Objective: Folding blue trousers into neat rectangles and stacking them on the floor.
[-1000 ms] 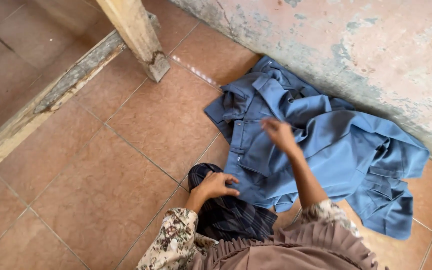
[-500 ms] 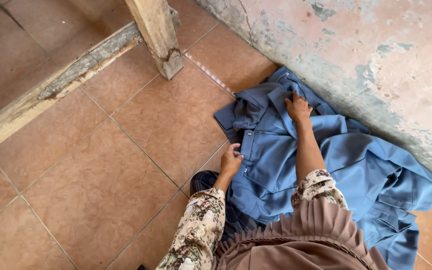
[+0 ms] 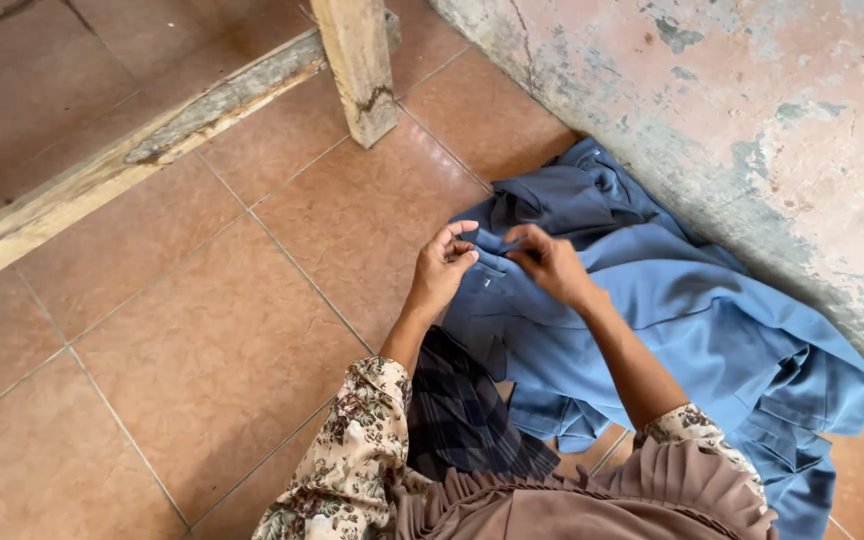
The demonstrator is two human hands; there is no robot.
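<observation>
A crumpled blue garment (image 3: 672, 330) lies on the tiled floor against the wall. My left hand (image 3: 444, 266) pinches the cloth at its near left edge, close to a small white button. My right hand (image 3: 548, 262) pinches the same fold a little to the right, fingers bent onto the fabric. Both hands face each other over the garment's upper front. A dark plaid cloth (image 3: 462, 410) lies under my left forearm, partly hidden by my floral sleeve (image 3: 352, 460).
A worn, peeling wall (image 3: 752, 110) runs along the right. A wooden post (image 3: 357, 65) stands on the floor at top centre, with a weathered wooden sill (image 3: 122, 170) running left from it. Brown floor tiles (image 3: 182, 340) spread to the left.
My right hand has drawn back from the garment's far top to its near front. My left hand has moved up beside it, and both now pinch the cloth.
</observation>
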